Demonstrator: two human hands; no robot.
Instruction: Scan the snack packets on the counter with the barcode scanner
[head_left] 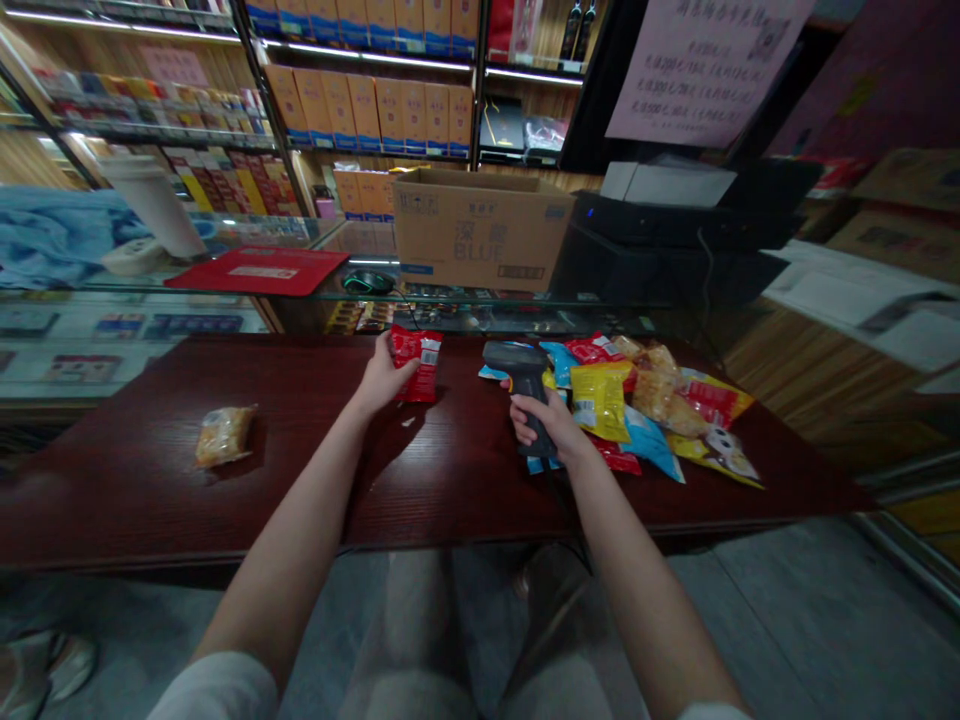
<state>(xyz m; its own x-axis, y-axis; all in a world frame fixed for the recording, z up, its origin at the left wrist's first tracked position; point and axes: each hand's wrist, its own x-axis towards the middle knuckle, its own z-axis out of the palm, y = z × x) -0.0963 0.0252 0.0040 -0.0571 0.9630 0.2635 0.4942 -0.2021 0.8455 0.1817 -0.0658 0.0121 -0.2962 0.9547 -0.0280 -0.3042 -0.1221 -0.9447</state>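
My left hand (385, 376) is closed on a red snack packet (421, 366), whose printed back and white barcode label face me. In my right hand (551, 426) is a dark barcode scanner (526, 368), gripped by its handle with its head pointing left toward the packet. A gap separates scanner and packet. Just right of the scanner lies a heap of snack packets, among them a yellow packet (601, 400), a blue packet (651, 442) and clear bags of a brown snack (660, 385). One clear-wrapped snack (225, 436) sits alone on the table's left side.
The dark red wooden table (300, 510) stands before a glass counter. On that counter are a cardboard box (484, 230), a red mat (259, 270), a computer mouse (368, 282) and a white tumbler (154, 205). Shelves of boxed goods line the back. Someone's shoe (71, 665) shows at lower left.
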